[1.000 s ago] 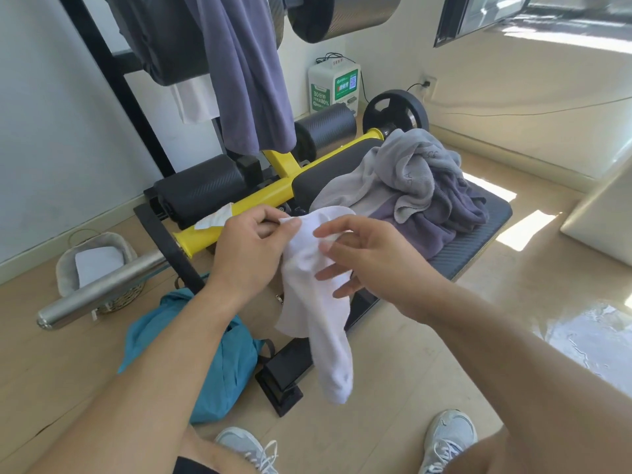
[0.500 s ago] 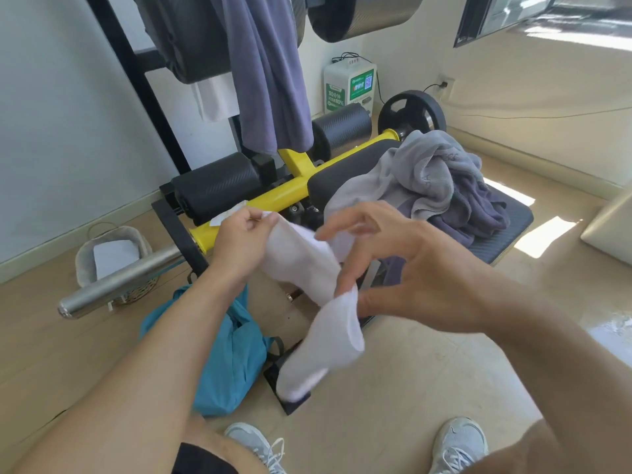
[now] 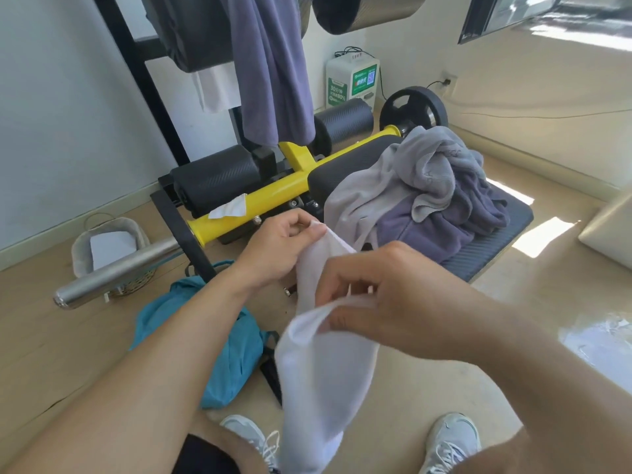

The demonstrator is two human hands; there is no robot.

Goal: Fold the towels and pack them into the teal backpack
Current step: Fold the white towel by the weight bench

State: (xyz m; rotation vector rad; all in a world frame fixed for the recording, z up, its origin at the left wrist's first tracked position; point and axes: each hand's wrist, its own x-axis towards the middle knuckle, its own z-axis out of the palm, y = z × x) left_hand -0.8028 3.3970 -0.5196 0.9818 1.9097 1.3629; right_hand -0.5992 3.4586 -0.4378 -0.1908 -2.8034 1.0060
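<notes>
Home gym: weight bench (image 3: 492, 241), barbell plate (image 3: 412, 109).

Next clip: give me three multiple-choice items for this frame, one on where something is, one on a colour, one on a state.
1. Where is the teal backpack?
A. on the bench
B. on the floor under the left forearm
C. hung on the rack

2. What colour is the towel in the hands?
A. white
B. purple
C. grey

3. How does the right hand meet that towel?
A. hovers clear of it
B. presses it flat
C. pinches its edge

Key: 1 B, it lies slumped beside the bench frame. 2 A, grey and purple ones lie heaped on the bench pad. 3 C, while the left hand pinches the top corner.
</notes>
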